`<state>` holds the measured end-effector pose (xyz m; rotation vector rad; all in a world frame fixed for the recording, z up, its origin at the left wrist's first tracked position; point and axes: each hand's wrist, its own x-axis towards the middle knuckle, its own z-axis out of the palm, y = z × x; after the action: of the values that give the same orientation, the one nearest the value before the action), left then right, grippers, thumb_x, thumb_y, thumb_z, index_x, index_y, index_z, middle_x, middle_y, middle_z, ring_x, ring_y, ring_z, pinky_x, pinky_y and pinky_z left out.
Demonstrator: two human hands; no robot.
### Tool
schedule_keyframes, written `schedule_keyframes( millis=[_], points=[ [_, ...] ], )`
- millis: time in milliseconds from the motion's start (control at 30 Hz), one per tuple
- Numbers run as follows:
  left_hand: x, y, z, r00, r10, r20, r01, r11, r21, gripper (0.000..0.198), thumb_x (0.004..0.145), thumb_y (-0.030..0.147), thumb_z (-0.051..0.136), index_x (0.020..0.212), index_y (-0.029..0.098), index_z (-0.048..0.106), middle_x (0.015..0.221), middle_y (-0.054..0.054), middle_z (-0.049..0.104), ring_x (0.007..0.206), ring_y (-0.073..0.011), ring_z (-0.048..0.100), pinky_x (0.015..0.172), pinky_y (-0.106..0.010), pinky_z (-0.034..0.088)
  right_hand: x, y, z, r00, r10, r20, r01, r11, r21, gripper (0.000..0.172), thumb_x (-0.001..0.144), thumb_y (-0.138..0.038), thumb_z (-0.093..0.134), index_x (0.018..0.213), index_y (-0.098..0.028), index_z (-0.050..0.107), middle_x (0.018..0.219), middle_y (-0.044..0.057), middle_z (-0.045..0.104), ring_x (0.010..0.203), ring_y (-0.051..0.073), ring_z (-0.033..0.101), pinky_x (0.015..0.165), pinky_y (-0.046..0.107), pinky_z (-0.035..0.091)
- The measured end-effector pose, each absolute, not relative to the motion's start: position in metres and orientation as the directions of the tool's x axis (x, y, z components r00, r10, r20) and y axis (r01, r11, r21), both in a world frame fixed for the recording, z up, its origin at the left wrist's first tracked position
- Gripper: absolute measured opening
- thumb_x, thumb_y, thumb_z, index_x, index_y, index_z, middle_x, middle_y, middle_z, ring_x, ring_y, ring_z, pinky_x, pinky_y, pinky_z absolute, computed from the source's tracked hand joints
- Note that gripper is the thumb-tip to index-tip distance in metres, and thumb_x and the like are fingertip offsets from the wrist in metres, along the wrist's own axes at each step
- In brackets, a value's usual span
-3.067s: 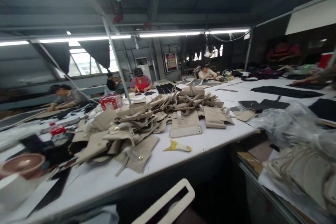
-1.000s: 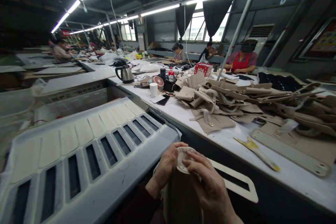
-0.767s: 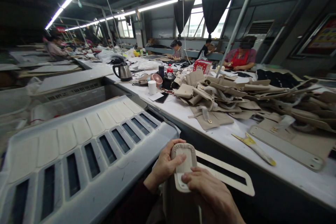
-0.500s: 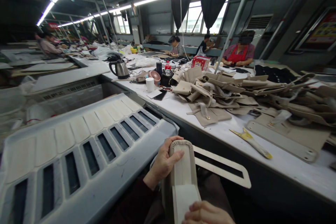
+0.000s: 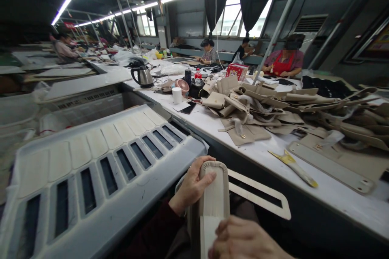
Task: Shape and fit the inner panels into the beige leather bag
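Note:
A long beige leather bag piece (image 5: 214,182) stands upright in front of me, its rounded top edge gathered in small pleats. My left hand (image 5: 193,186) grips its upper left side, thumb on the inner face and fingers behind. Lower down, a paler white strip (image 5: 208,230) lies along the inside of the piece. My right hand (image 5: 246,238) has curled fingers at the lower right edge; its fingertips are partly hidden and blurred. A cream slotted frame (image 5: 261,196) sticks out to the right behind the bag piece.
To the left, a grey-covered board (image 5: 146,198) carries a row of pale panels (image 5: 105,143) and slotted frames. On the white table (image 5: 258,162) are a yellow-stained brush (image 5: 293,168), a beige strap panel (image 5: 331,168), heaped beige bag parts (image 5: 261,107) and a kettle (image 5: 142,77). Several co-workers sit beyond.
My right hand has moved slightly up along the edge of the bag piece, with its fingers more curled. My left hand keeps its grip. The whole view has shifted a little.

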<state>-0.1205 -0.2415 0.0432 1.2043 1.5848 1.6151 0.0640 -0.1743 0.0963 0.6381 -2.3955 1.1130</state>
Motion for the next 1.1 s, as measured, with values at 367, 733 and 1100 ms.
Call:
schedule_keyframes(
  millis=[367, 733, 1100],
  points=[
    [-0.117, -0.239, 0.04, -0.387, 0.874, 0.294, 0.06, -0.294, 0.954, 0.083, 0.082, 0.083, 0.027, 0.127, 0.018, 0.054, 0.129, -0.014, 0.055, 0.124, -0.0326, 0.047, 0.108, -0.044, 0.035, 0.007, -0.138, 0.067, -0.732, 0.583, 0.352, -0.216, 0.292, -0.932, 0.005, 0.09, -0.022, 0.062, 0.085, -0.024, 0.063, 0.123, 0.007, 0.068, 0.137, 0.027, 0.041, 0.111, 0.048, 0.036],
    [-0.118, -0.238, 0.045, -0.357, 0.883, 0.306, 0.259, -0.221, 0.94, 0.069, 0.078, 0.071, 0.059, 0.128, 0.024, 0.05, 0.118, -0.008, 0.054, 0.111, -0.0295, 0.05, 0.101, -0.044, 0.036, -0.004, -0.144, 0.053, -0.658, 0.686, 0.31, -0.244, 0.195, -0.95, 0.003, 0.088, -0.024, 0.066, 0.085, -0.024, 0.066, 0.127, 0.008, 0.065, 0.134, 0.027, 0.046, 0.111, 0.047, 0.036],
    [-0.112, -0.237, 0.043, -0.398, 0.866, 0.302, 0.312, -0.182, 0.932, 0.044, 0.09, 0.046, 0.057, 0.127, 0.024, 0.051, 0.12, -0.008, 0.055, 0.113, -0.0265, 0.05, 0.102, -0.042, 0.037, -0.006, -0.147, 0.057, -0.652, 0.711, 0.262, -0.216, 0.157, -0.964, 0.006, 0.088, -0.024, 0.063, 0.083, -0.022, 0.064, 0.126, 0.009, 0.065, 0.137, 0.027, 0.041, 0.112, 0.049, 0.035]
  ],
)
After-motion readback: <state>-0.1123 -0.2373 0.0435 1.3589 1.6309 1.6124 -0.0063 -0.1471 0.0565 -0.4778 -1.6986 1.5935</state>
